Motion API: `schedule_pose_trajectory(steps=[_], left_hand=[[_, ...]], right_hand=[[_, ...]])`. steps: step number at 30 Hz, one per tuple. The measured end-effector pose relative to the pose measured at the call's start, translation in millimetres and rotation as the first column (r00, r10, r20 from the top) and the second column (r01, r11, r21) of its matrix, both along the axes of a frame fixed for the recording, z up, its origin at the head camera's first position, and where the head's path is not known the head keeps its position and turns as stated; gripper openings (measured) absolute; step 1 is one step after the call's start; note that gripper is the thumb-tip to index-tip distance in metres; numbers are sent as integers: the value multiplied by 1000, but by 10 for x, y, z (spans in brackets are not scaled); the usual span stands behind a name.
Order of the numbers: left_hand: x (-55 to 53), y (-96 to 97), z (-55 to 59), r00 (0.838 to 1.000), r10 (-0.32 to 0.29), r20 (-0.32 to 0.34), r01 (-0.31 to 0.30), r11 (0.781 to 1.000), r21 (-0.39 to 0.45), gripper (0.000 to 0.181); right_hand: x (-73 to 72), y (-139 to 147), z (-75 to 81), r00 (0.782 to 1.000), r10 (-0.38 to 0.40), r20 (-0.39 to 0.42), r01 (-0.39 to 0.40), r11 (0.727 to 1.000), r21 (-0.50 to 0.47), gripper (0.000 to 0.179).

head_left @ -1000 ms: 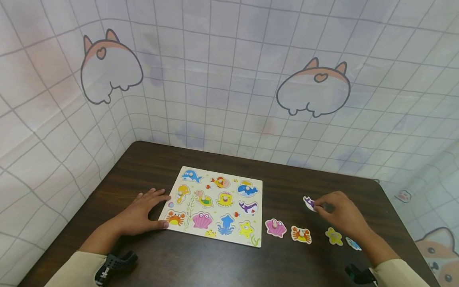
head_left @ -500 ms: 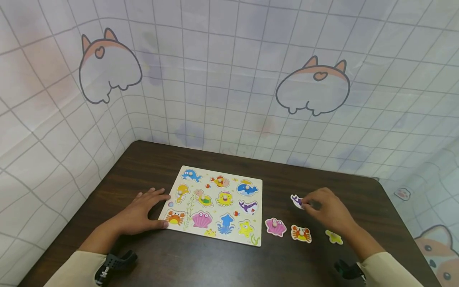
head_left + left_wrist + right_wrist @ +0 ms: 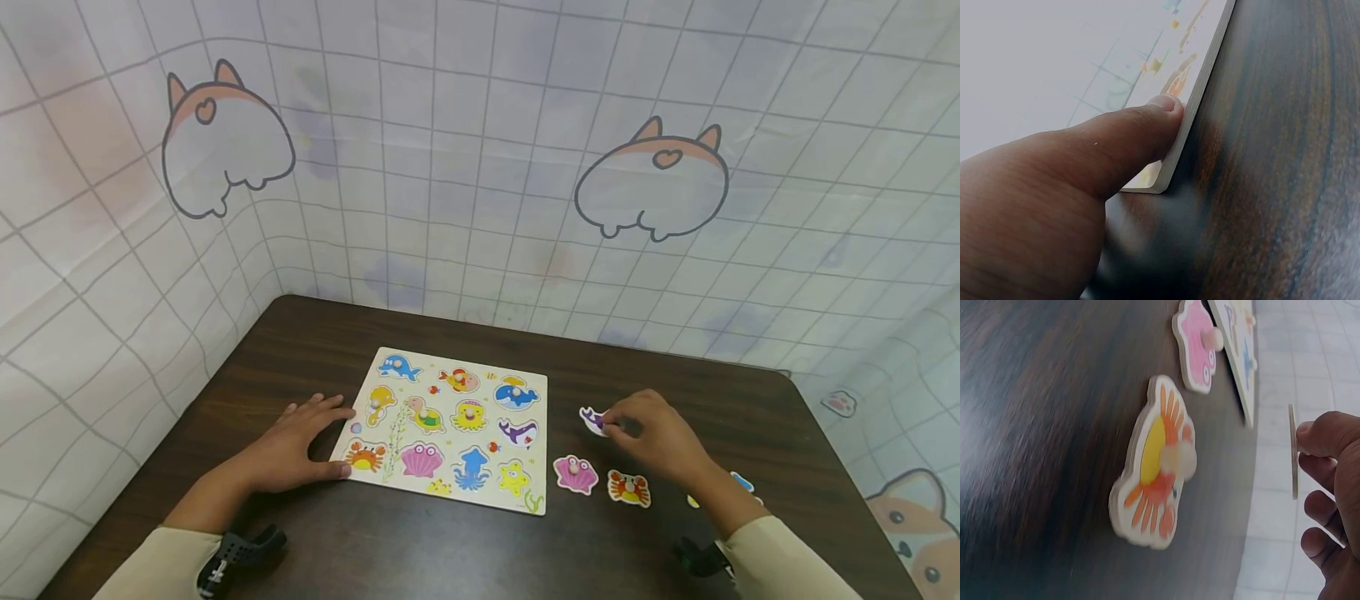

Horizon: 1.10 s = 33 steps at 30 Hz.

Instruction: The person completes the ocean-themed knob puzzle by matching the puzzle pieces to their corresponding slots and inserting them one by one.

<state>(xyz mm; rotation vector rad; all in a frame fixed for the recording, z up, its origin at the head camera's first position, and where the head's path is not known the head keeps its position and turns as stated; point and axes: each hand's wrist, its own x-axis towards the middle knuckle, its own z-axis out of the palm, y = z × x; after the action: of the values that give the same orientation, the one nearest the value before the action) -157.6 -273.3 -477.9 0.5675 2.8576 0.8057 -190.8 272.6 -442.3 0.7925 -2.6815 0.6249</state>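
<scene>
My right hand pinches a purple whale puzzle piece above the table, right of the wooden puzzle board. In the right wrist view the whale piece is seen edge-on at my fingertips. My left hand lies at the board's left side with fingers spread, its thumb resting on the near left corner; the left wrist view shows that thumb on the board's edge. A pink shell piece and a crab piece, both knobbed, lie between the board and my right forearm.
Several knobbed sea-animal pieces sit in the board, such as an octopus and a blue whale. Beyond my right wrist lie a mostly hidden yellow piece and a blue piece. A patterned cloth hangs behind the dark table.
My right hand has moved left toward the board with the purple whale piece, its forearm now covering most of the yellow piece. The left hand and the board have stayed put.
</scene>
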Motion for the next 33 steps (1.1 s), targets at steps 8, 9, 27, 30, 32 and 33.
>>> schedule_pose_trajectory(steps=[8, 9, 27, 30, 32, 33], left_hand=[[-4, -5, -6, 1000, -5, -4, 5, 1000, 1, 88], [-5, -7, -7, 1000, -5, -4, 5, 1000, 0, 88], [-6, -12, -31, 1000, -3, -9, 4, 1000, 5, 88], [-5, -15, -34, 1000, -4, -9, 4, 1000, 6, 88], [-5, -17, -36, 1000, -4, -8, 4, 1000, 9, 89], [-5, -18, -38, 1000, -4, -8, 4, 1000, 10, 89]], right_hand=[[-35, -182, -22, 999, 36, -3, -36, 999, 2, 14], [-35, -211, -23, 999, 35, 4, -35, 999, 6, 13], [-32, -618, -62, 986, 23, 167, -30, 999, 37, 10], [-44, -683, -78, 985, 34, 171, -42, 998, 38, 10], [-50, -723, -85, 983, 40, 180, -46, 998, 32, 11], [-53, -742, -90, 982, 39, 187, -46, 998, 32, 11]])
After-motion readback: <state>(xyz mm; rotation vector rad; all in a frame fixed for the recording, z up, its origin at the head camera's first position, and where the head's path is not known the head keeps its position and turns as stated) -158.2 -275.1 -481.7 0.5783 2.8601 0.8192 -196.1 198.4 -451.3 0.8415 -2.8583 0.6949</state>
